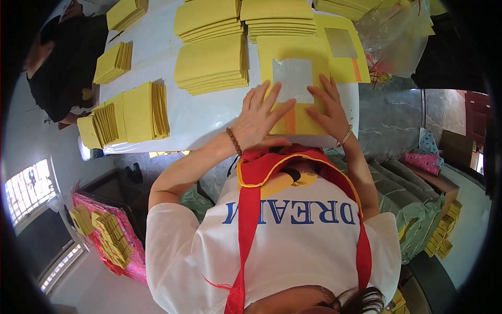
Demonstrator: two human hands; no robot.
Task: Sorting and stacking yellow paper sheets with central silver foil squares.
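A yellow paper sheet (pixel 298 48) lies flat at the table's near edge. It bears a silver foil square (pixel 294 76) and, below that, an orange strip (pixel 290 121). My left hand (pixel 261 116) rests on the sheet's left side with fingers spread, the fingertips reaching the foil's lower left. On the right side, my right hand (pixel 329 109) lies with its fingers apart, close to the foil's right edge. Neither hand grips anything. A similar yellow sheet (pixel 353 74) with its own foil square and orange strip shows partly from behind, at the upper right.
Folded yellow paper stacks (pixel 209 63) stand beyond my left hand, with several more along the table's left (pixel 151 112). A clear plastic bag (pixel 395 39) sits at the far right. Another person (pixel 68 68) is at the left side. Green-wrapped bundles (pixel 408 204) lie at right.
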